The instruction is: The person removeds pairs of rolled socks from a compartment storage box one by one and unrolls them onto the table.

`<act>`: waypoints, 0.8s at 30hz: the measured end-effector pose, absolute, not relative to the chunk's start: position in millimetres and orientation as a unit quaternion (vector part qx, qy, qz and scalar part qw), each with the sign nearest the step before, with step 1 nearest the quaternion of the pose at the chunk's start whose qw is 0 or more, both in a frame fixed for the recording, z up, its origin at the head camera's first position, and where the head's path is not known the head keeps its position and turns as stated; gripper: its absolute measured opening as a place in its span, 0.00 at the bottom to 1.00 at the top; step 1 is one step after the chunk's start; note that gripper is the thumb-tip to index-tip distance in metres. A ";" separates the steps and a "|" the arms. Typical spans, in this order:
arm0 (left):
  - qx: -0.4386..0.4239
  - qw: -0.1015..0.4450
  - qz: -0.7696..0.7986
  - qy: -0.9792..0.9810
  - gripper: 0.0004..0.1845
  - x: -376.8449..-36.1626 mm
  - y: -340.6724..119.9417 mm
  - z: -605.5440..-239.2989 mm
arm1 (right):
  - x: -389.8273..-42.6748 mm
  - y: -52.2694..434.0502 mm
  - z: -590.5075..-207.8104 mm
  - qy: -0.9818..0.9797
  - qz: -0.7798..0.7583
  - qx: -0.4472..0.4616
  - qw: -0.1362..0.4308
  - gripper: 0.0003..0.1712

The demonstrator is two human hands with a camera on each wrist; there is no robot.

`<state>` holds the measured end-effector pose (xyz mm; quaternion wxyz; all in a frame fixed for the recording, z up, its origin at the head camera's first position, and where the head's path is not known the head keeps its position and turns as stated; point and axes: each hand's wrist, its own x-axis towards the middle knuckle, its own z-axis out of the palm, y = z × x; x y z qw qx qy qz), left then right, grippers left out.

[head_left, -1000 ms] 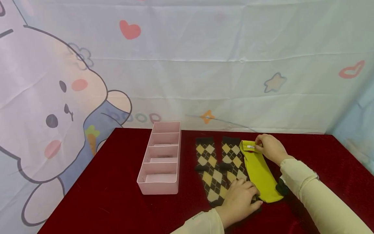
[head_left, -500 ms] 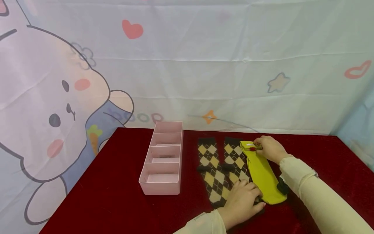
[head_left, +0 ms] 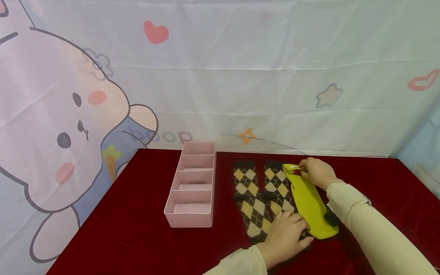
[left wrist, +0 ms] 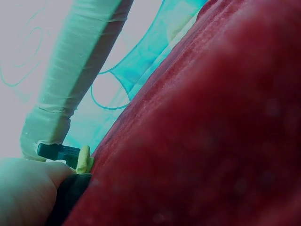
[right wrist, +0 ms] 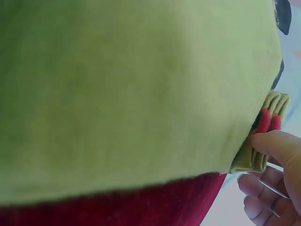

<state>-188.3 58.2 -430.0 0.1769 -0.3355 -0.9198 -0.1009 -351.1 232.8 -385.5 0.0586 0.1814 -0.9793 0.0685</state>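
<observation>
A yellow-green sock (head_left: pixel 309 204) lies lengthwise on the red table (head_left: pixel 137 214), partly over the right one of two brown argyle socks (head_left: pixel 249 198). My right hand (head_left: pixel 317 172) pinches the yellow sock's folded cuff (right wrist: pixel 263 141) at the far end, next to a small red mark. My left hand (head_left: pixel 287 233) rests flat near the toe ends, on the argyle sock beside the yellow one. In the right wrist view the yellow sock (right wrist: pixel 122 89) fills the frame. The left wrist view shows mostly red cloth (left wrist: pixel 211 132) and my right sleeve (left wrist: pixel 75 75).
A pink divided organiser box (head_left: pixel 190 187) with several compartments stands left of the socks. A cartoon-printed curtain (head_left: pixel 206 76) hangs behind the table. Bare red cloth lies at the left and the far right.
My right hand has gathered the yellow sock's cuff, which is now bunched between the fingers. The left hand has stayed in place.
</observation>
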 end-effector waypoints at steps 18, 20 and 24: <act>-0.338 0.179 -0.100 -0.919 0.10 -187.8 56.9 -429.7 | -355.5 232.2 -378.4 -0.985 0.099 0.122 0.073 0.17; -0.337 0.178 -0.099 -0.919 0.10 -187.8 57.2 -429.9 | -357.6 232.1 -378.1 -0.985 0.105 0.116 0.076 0.17; -0.336 0.176 -0.095 -0.920 0.10 -187.4 57.9 -430.8 | -363.4 232.5 -378.8 -0.984 0.123 0.109 0.070 0.18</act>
